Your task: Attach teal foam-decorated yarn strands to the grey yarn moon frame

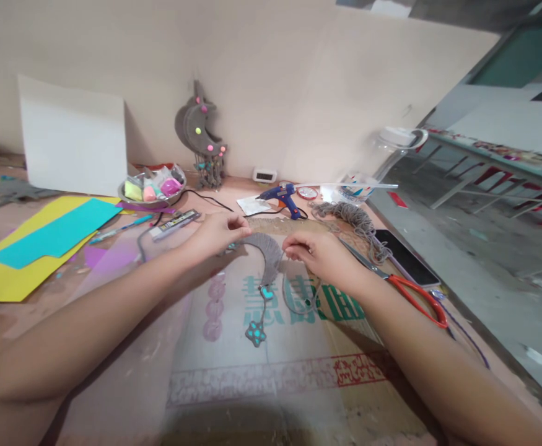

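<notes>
A grey yarn-wrapped crescent moon (269,253) lies on the printed cardboard in front of me. My left hand (228,230) pinches the moon's left end between thumb and fingers. To the right of the moon, my right hand (308,249) is closed on a thin grey yarn strand (285,297), which loops down onto the cardboard. From the moon's lower tip hangs a small turquoise heart (266,293), and below it a grey star with turquoise patches (255,333). Part of another turquoise piece shows under my left hand.
Behind the hands lie a blue glue gun (289,199) and a grey yarn bundle (352,220). Orange-handled scissors (417,297) and a phone (407,257) are at right. Coloured sheets (57,232) and a bowl of clay packets (126,207) stand left. A finished-looking moon ornament (187,127) leans on the wall.
</notes>
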Demonstrator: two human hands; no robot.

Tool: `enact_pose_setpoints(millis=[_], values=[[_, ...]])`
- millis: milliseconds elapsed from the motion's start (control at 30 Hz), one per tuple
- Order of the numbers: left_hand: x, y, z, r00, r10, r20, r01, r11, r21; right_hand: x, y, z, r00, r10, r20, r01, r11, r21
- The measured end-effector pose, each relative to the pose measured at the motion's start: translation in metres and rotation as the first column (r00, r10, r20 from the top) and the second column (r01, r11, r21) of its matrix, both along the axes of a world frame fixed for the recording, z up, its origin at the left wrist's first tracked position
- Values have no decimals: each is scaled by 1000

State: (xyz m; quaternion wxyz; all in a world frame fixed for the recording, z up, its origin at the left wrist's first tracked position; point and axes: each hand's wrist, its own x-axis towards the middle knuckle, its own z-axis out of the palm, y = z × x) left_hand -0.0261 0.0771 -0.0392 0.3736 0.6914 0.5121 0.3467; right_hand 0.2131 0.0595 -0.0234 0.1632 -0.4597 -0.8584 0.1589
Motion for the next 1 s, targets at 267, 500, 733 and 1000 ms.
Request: enact_pose_setpoints(millis=[267,500,733,1000], values=[[-5,4,-7,982,-6,-189,22,996,83,-10,3,-20,999,26,-40,-26,1000,-7],[-1,11,-35,930,-43,-364,131,966,221,-16,5,-40,999,31,-38,-32,999,-18],[0,15,-39,899,-49,-436,193,936,293,-13,9,-43,998,-54,-21,52,995,-89],[7,-2,-27,952,-48,-301,164,913,373,-5,15,-41,992,-119,-36,106,962,-253]])
